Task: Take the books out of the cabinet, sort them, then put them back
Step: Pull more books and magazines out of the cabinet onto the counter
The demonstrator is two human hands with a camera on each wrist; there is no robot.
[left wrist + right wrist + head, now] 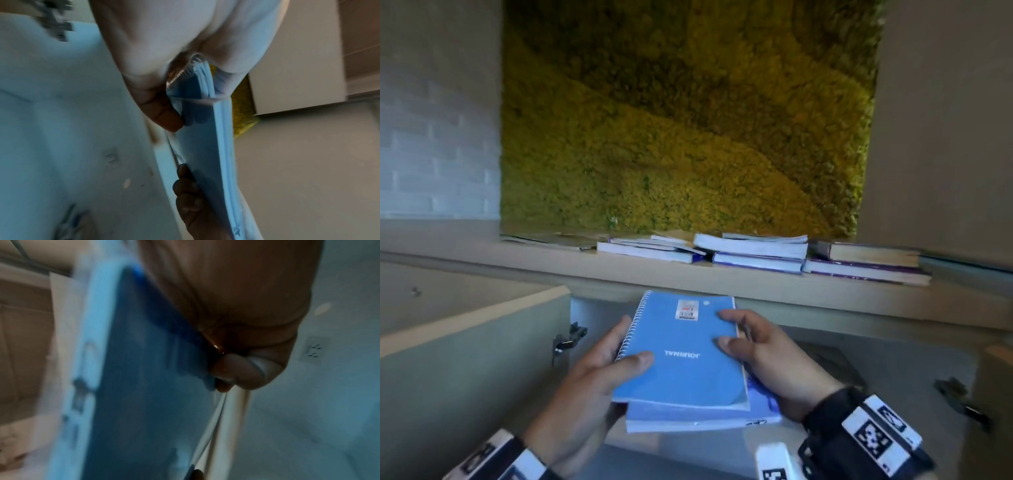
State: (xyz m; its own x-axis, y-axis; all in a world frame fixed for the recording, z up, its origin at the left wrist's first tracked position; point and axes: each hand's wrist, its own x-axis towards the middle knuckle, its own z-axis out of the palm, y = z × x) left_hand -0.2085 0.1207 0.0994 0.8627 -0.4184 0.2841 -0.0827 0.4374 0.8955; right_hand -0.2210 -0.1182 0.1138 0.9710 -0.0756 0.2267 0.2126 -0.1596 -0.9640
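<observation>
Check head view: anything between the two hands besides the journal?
Yes. Between the left hand and right hand sits the blue spiral journal, stacked on a second, paler blue book. Both hands grip the stack's edges.

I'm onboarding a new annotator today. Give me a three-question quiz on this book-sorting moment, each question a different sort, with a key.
1. True or false: the left hand and right hand together hold the blue spiral journal.
2. Multiple choice: directly beneath the journal is A) nothing, B) a second light-blue book, C) a purple book.
3. Fill in: the other books lie flat on the ___ before the moss wall.

Key: 1 true; 2 B; 3 shelf.
</observation>
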